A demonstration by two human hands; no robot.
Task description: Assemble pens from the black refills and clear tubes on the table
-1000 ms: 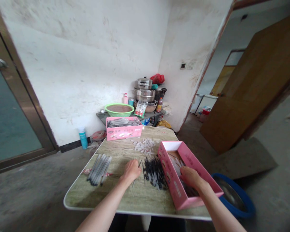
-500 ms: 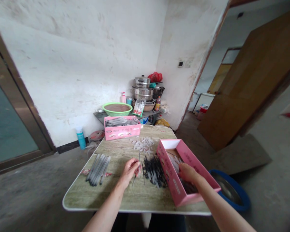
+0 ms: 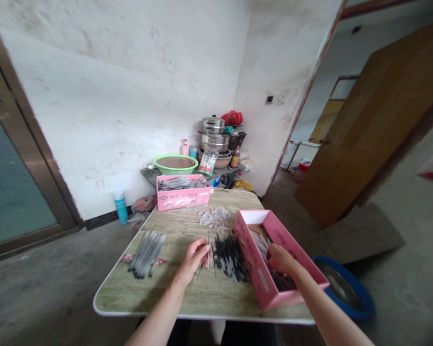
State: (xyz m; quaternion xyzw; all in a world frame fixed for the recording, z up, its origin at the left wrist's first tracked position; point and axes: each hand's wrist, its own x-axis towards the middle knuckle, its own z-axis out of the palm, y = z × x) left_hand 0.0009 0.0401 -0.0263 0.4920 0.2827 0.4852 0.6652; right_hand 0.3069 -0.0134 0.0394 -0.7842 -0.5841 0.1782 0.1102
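My left hand [image 3: 197, 254] is closed in a pinch over the table [image 3: 180, 298], holding upright thin sticks that look like pen refills [image 3: 209, 240]. My right hand [image 3: 279, 258] reaches into the open pink box [image 3: 265, 290], its fingers curled among pale translucent sticks [image 3: 261, 242]. Exactly what those fingers hold is hidden. Between my hands lies a pile of black and clear slim pieces [image 3: 231, 257]. Left of my left hand is a row of grey translucent tubes with dark ends, like pen barrels [image 3: 147, 254]. Small whitish pieces [image 3: 213, 217] are scattered farther back.
A second pink box [image 3: 183, 199] full of similar sticks stands at the table's far edge. Behind it are a green basin [image 3: 175, 166] and stacked steel pots [image 3: 214, 139]. A blue-rimmed tub [image 3: 364, 307] sits on the floor at right, a spray can [image 3: 120, 209] at left.
Both hands stay in nearly the same places. My right hand has shifted very slightly within the box, and the view has tilted a little.
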